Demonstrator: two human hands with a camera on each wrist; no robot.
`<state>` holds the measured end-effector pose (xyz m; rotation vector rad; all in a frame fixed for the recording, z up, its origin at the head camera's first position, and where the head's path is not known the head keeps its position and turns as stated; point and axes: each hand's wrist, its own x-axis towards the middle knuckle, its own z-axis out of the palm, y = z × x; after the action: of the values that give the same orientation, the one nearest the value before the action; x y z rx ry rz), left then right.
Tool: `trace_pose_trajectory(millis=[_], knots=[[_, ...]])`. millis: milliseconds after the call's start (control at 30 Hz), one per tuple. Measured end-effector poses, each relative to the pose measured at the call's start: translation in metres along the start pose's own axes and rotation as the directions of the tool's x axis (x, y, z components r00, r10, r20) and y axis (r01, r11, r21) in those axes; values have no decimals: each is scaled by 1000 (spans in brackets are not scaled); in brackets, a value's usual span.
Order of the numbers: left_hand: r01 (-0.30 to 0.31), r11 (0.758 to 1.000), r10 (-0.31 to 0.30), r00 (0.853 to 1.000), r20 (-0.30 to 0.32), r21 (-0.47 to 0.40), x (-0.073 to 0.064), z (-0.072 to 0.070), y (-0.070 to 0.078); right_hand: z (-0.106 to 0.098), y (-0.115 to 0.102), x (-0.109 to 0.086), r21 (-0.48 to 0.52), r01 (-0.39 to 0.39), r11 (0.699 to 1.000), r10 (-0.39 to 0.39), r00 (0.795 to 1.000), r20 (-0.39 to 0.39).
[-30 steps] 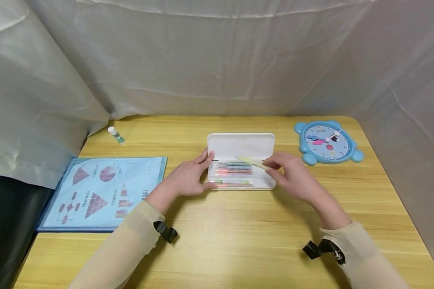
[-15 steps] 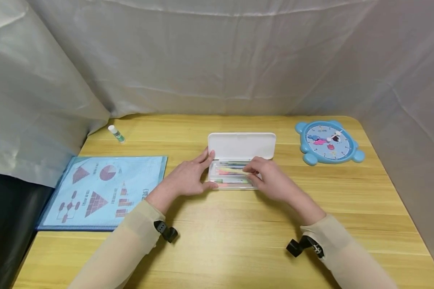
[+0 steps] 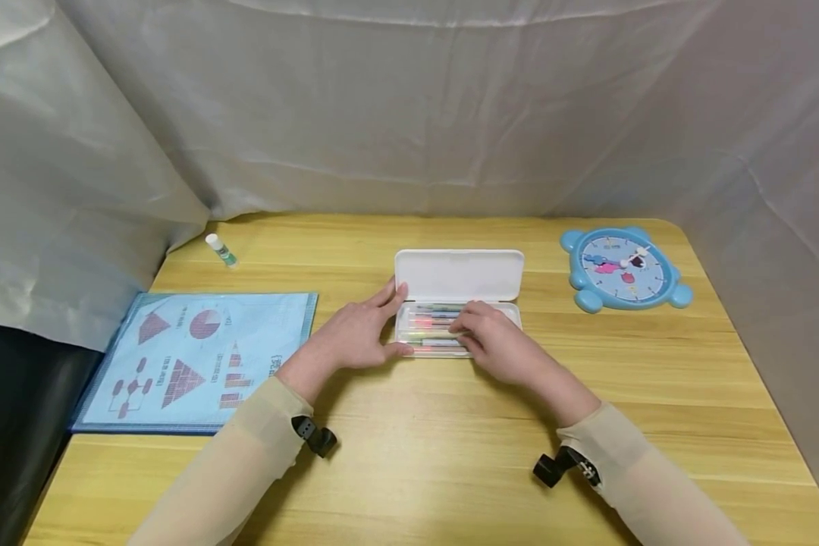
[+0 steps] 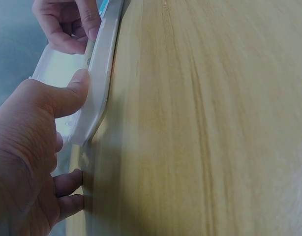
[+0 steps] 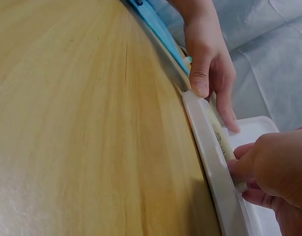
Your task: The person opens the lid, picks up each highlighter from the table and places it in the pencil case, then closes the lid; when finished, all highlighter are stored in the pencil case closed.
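A white pencil case (image 3: pixel 459 274) lies with its lid raised in the head view, several coloured pens (image 3: pixel 431 321) in its tray. My left hand (image 3: pixel 355 334) holds the case's left end, thumb at the front edge and forefinger by the lid. Inside the tray, my right hand (image 3: pixel 494 341) pinches the end of a pale yellow pen (image 5: pixel 220 135) between thumb and fingers. The right wrist view shows that pen low behind the case's front wall, dark print on its barrel. My right fingers hide the tray's right part from the head camera.
To the left lies a blue mesh document pouch (image 3: pixel 205 364) with printed charts. Behind it is a small glue stick (image 3: pixel 221 250). A blue toy clock (image 3: pixel 626 268) sits at the back right. Grey-white cloth (image 3: pixel 409 114) hangs behind the wooden table (image 3: pixel 423 455).
My right hand has moved left and down into the case with the yellow pen, which has gone from above the tray to lying among the other pens. The left hand stays put.
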<state>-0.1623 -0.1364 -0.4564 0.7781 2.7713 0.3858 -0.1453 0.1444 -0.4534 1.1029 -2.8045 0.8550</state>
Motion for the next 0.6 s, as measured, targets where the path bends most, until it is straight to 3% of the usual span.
trace_pose_trajectory(millis=[600], knots=[[-3, 1000, 3, 1000, 0, -8, -1, -1, 2, -2, 1, -3, -23, 0, 1000, 0, 1000, -5]])
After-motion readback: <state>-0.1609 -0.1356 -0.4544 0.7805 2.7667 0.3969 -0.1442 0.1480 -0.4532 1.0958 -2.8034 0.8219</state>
